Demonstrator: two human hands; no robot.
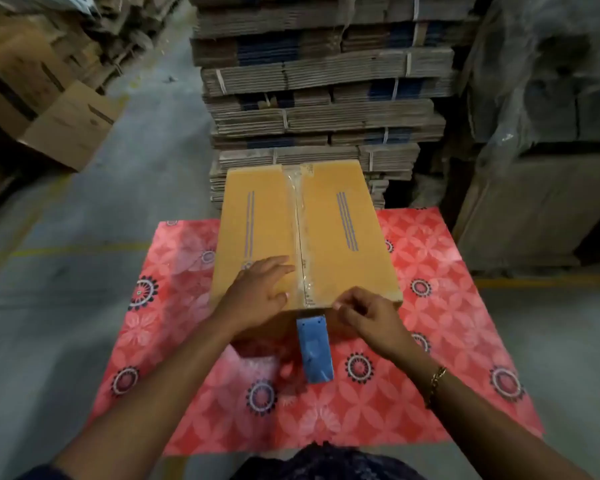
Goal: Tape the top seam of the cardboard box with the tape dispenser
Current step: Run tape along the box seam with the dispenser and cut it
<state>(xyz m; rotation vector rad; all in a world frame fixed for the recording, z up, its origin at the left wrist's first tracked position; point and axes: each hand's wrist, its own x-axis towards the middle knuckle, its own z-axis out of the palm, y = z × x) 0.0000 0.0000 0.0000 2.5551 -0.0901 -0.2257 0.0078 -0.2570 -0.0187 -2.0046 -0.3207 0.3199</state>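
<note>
A yellow-brown cardboard box (260, 220) lies on a red flowered sheet, its flaps closed. Clear tape (300, 237) runs along the top seam from the far edge to the near edge. The blue tape dispenser (314, 351) sits against the box's near face just below the end of the seam, and neither hand grips it. My left hand (257, 294) rests flat on the box top, left of the seam, fingers spread. My right hand (364, 317) is at the near edge, right of the seam, fingers curled with thumb and forefinger pinched; nothing shows in it.
The red flowered sheet (430, 306) covers the work surface under the box. Tall stacks of bundled flat cartons (326, 98) stand right behind the box. Open cartons (66, 123) lie on the concrete floor at the left. Wrapped pallets (551, 116) stand at the right.
</note>
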